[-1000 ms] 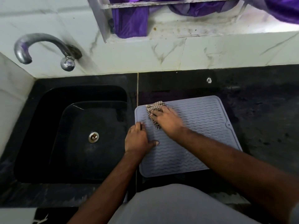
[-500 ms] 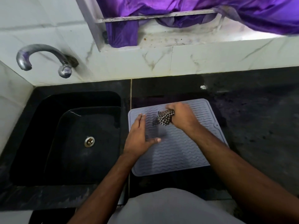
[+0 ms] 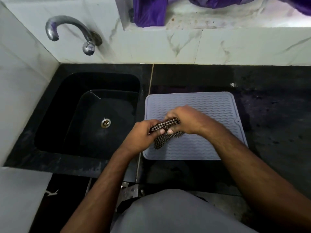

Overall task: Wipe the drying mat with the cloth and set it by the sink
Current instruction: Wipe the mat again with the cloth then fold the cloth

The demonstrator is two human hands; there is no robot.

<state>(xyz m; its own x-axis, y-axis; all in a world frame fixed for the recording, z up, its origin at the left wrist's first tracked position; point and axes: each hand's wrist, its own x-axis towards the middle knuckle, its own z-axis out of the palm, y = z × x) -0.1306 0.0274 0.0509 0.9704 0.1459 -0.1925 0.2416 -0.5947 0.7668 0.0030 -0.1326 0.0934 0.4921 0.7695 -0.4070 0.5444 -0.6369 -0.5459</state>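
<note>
The checkered cloth point(image 3: 165, 130) is being gripped by both hands at once — left hand point(image 3: 143, 136) clenched on its near end, right hand point(image 3: 186, 119) closed over its far end, a loose tail being left hanging under them. The cloth is being held over the left part of the grey drying mat point(image 3: 210, 115), which is lying flat on the black counter point(image 3: 277, 123) — just beside the sink point(image 3: 75, 101).
</note>
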